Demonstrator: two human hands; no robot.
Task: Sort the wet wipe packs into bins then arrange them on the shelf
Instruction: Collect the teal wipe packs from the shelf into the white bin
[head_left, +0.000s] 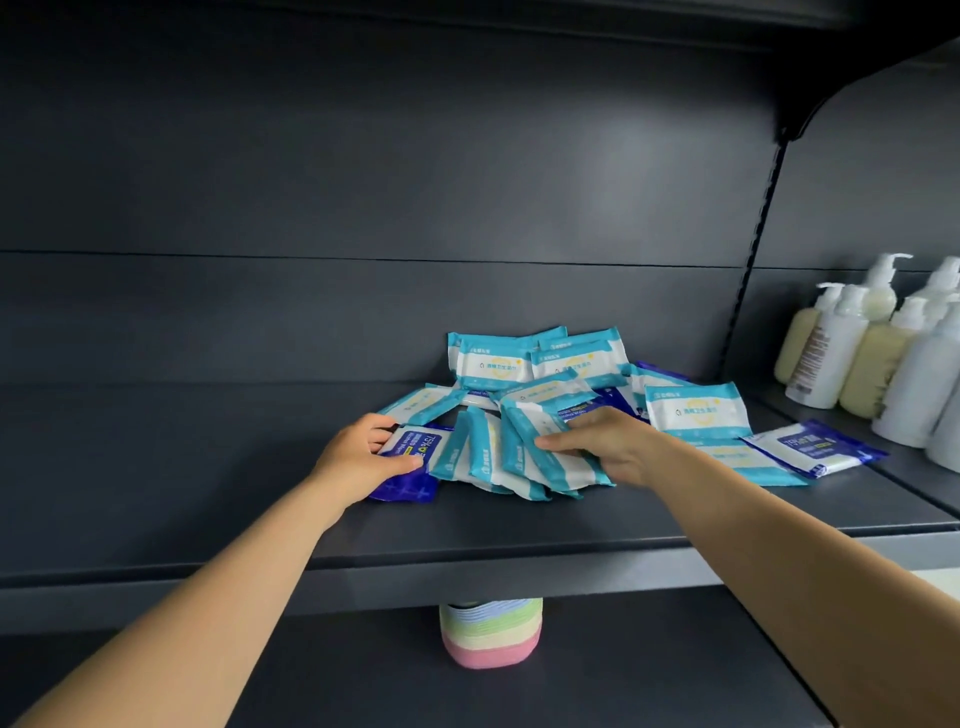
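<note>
packs (535, 410) heaped mid-shelf (208, 441) | bottles (883, 353) right | striped basket (491, 631) on lower shelf below

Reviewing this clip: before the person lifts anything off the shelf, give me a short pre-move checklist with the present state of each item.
1. Left hand has a hold on a pack: ok, it grips the dark blue pack at the front left of the heap.
2. Right hand has a hold: ok, thumb and fingers pinch the fanned teal packs.
3. Types separated: not ok, blue and teal packs lie mixed in the pile.
4. Bins within reach: cannot tell, none in view.
5. Pump bottles apart from the hands: ok, they stand far right.
6. Shelf room to the left: ok, bare surface there.
</note>
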